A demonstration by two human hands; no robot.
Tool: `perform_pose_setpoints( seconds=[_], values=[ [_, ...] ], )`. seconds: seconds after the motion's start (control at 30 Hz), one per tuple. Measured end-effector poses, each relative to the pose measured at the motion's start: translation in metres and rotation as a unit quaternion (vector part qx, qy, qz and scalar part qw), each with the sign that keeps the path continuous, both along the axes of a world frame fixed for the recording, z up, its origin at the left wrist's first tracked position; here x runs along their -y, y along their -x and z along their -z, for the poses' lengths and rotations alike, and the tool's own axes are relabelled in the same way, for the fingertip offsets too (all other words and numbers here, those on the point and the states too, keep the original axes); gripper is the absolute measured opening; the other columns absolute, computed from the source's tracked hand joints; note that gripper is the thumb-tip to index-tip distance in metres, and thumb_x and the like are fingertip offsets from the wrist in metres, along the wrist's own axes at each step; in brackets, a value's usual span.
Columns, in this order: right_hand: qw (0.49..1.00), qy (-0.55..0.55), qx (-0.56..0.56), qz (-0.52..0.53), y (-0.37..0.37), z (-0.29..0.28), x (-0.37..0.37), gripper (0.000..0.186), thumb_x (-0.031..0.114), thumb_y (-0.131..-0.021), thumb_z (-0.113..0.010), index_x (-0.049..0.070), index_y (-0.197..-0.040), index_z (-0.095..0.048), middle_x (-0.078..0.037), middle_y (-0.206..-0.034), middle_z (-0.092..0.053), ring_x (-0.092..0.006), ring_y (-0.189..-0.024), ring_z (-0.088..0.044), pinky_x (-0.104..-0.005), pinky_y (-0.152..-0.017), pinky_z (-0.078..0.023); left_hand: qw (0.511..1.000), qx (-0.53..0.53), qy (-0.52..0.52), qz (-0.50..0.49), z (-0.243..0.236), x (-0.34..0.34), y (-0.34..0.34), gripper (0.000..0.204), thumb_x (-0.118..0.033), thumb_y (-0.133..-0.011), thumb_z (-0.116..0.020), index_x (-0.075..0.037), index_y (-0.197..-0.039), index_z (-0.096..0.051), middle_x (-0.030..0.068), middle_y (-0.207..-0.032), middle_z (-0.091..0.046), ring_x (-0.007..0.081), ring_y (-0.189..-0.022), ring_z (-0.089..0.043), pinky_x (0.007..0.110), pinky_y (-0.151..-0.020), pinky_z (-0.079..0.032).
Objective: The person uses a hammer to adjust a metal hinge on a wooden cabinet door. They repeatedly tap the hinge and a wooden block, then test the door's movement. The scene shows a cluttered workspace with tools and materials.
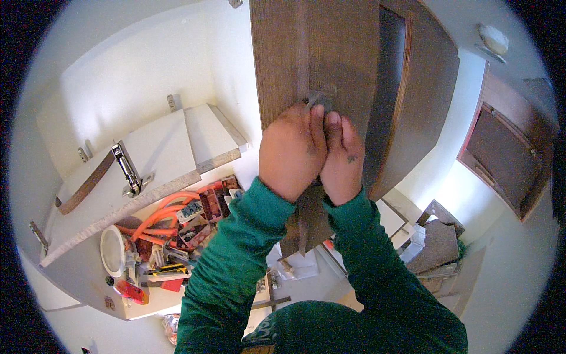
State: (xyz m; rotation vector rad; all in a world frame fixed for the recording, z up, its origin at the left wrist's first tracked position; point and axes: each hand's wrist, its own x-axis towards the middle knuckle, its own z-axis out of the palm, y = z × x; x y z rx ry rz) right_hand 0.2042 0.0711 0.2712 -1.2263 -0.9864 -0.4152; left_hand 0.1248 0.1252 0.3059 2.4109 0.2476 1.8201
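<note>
The left hand (292,153) pinches one small pale strip (313,100), poking up by one brown panel (342,53). The right hand (344,156) curls just beside; I can't tell its hold. One silver hinge (127,167) sits left of the grip.

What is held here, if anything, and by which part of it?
The hands seem to pinch a small pale piece near its lower end; the exact grip is hidden.

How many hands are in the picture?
2: the left hand and, close beside it, the right hand, both by the brown wood. Some fingers are hidden; I see no other hands.
</note>
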Motion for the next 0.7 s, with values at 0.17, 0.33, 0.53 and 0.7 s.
perform_pose_setpoints(
  seconds=[0.17,0.33,0.53,0.7],
  values=[
    [0.998,0.019,0.058,0.026,-0.005,0.01,0.009,0.033,0.029,-0.101,-0.044,0.001,-0.091,-0.058,-0.024,-0.082,-0.062,-0.0431,-0.076,-0.061,-0.0461,-0.064,-0.046,0.999,-0.016,0.05,-0.005,0.017,0.008,0.01,0.03,-0.021,-0.094,-0.053,-0.001,-0.072,-0.051,0.0248,-0.067,-0.056,0.0451,-0.063,-0.057,0.053,-0.055,-0.044],
    [0.999,0.051,0.012,-0.012,0.002,0.008,0.012,0.032,0.028,-0.1,-0.046,0.001,-0.089,-0.058,-0.024,-0.081,-0.062,-0.0435,-0.076,-0.061,-0.0459,-0.063,-0.046,0.997,0.006,0.079,0.009,0.022,0.008,0.011,0.03,-0.02,-0.095,-0.053,-0.001,-0.071,-0.051,0.0261,-0.066,-0.055,0.0463,-0.063,-0.056,0.053,-0.054,-0.043],
    [0.999,0.014,0.028,-0.027,-0.001,-0.015,0.012,0.032,0.03,-0.1,-0.047,0.002,-0.09,-0.06,-0.024,-0.081,-0.062,-0.0439,-0.076,-0.061,-0.0462,-0.063,-0.046,0.998,0.02,0.054,-0.005,0.002,0.01,0.007,0.031,-0.02,-0.095,-0.053,0.0,-0.071,-0.051,0.0269,-0.066,-0.055,0.0468,-0.064,-0.056,0.053,-0.055,-0.043],
    [0.998,0.051,0.019,-0.02,0.001,-0.004,0.009,0.032,0.03,-0.1,-0.047,0.002,-0.093,-0.061,-0.023,-0.083,-0.063,-0.043,-0.076,-0.062,-0.0458,-0.064,-0.047,0.998,0.015,0.053,0.002,0.012,0.004,0.011,0.03,-0.019,-0.095,-0.052,0.0,-0.072,-0.053,0.026,-0.068,-0.056,0.0462,-0.064,-0.056,0.053,-0.057,-0.044]
  ],
)
